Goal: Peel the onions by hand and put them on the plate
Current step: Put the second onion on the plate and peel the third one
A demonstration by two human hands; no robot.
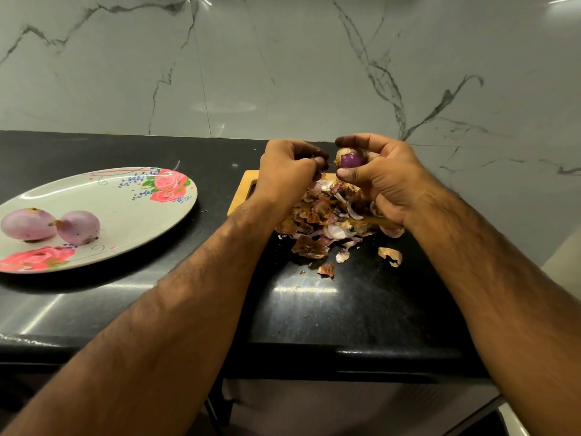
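My right hand (382,177) grips a small purple onion (351,160) above the wooden cutting board (248,187), thumb below and fingers curled over the top. My left hand (287,173) is just left of it, fingers curled and pinching a dark scrap of skin. A heap of brown and purple peels (327,218) covers the board beneath both hands. Two peeled pale-purple onions (28,224) (78,227) lie on the left side of the oval floral plate (132,212).
Loose peel scraps (390,255) lie on the black countertop (330,309) in front of the board. A marble wall (283,64) rises behind. The counter's front edge runs below my forearms.
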